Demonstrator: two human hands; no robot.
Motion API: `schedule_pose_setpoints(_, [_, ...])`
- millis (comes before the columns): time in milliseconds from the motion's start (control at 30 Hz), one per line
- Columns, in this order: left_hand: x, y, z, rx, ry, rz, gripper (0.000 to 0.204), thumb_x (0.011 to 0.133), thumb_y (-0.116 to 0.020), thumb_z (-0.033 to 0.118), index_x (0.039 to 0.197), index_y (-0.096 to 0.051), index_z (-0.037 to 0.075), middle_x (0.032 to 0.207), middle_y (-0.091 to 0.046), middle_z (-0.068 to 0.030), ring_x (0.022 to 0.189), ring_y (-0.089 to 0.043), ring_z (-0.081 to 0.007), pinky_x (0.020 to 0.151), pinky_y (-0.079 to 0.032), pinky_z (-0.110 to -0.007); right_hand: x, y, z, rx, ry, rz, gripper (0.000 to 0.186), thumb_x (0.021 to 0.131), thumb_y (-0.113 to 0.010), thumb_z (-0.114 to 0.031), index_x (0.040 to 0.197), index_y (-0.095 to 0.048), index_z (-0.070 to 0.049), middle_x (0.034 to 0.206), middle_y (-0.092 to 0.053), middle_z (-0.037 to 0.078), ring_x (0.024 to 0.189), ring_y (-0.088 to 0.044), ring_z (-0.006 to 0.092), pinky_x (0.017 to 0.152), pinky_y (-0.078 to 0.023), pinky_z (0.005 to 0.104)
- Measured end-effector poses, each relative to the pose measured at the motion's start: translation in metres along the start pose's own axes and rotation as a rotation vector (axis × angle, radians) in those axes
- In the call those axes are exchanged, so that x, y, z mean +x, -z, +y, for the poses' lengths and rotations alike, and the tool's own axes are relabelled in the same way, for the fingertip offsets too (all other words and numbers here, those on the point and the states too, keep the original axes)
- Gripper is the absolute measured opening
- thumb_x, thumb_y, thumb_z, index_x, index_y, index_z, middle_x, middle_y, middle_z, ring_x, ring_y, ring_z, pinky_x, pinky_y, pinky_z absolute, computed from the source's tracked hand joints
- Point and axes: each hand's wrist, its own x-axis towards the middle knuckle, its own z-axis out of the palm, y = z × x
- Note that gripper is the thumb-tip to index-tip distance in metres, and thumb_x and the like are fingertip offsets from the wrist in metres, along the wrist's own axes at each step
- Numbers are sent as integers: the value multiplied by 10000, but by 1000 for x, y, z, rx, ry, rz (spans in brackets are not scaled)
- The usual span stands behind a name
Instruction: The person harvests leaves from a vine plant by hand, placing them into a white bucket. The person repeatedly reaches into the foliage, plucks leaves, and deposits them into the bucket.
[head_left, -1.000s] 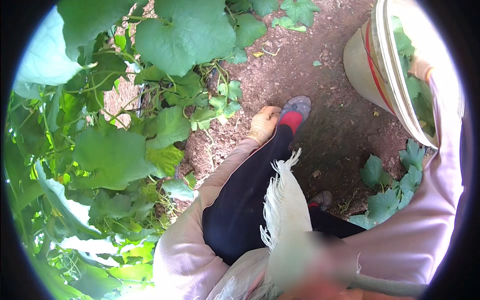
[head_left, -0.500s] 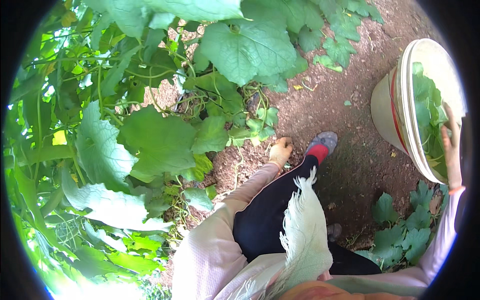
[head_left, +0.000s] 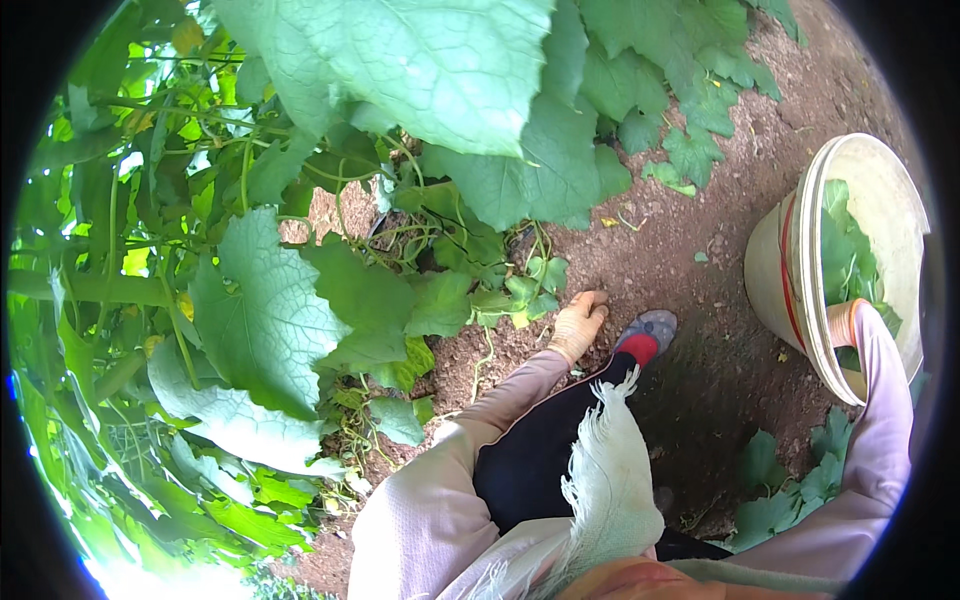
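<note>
We have leaves (head_left: 848, 245) in the bucket (head_left: 772, 265), which sits on the soil (head_left: 715, 290) to our right; our right hand (head_left: 840, 326) is inside it, mostly hidden, so we cannot tell its grip. Our left hand (head_left: 578, 327), loosely bent, is between the vine (head_left: 440, 302) and 1 shoe (head_left: 654, 324); we cannot tell whether it holds anything.

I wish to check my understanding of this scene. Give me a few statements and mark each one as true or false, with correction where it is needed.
1. The right hand reaches into the bucket. True.
2. The left hand is inside the bucket too. False: it is outside, near the grey shoe.
3. Green leaves are in the bucket. True.
4. The bucket's band is blue. False: it is red.
5. The sock above the grey shoe is red. True.
</note>
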Motion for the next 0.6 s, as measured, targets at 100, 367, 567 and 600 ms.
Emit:
schedule_pose_setpoints(100, [-4,29,8,-69,-28,179,183,843,-598,138,1013,-638,83,985,-637,-136,921,-625,-274,815,-491,-337,22,22,-19,59,-118,-58,353,844,-595,-264,1129,-635,-60,1119,-619,196,1013,-607,322,873,-480,348])
schedule_pose_setpoints(367, [20,151,83,-206,-263,785,237,862,-559,96,1089,-566,27,893,-593,-85,778,-544,-157,728,-459,-278,6,163,-279,87,-1192,671,742,723,-733,-283,1355,-411,-66,1014,-642,208,962,-617,347,863,-475,391])
schedule_pose_setpoints(567, [-15,206,163,-517,-67,624,282,854,-524,59,1129,-556,11,964,-596,-58,815,-552,-128,752,-464,-254,-35,111,-287,-381,-1447,1115,727,722,-722,-129,1362,-381,-74,1420,-356,139,1313,-329,341,1060,-322,401])
schedule_pose_setpoints(600, [-35,202,194,-552,-92,452,276,850,-524,55,1121,-566,22,953,-600,-49,802,-555,-125,757,-466,-260,-48,95,-274,-344,-1578,1181,778,711,-733,-123,1387,-351,-85,1461,-284,162,1350,-269,330,1086,-283,400])
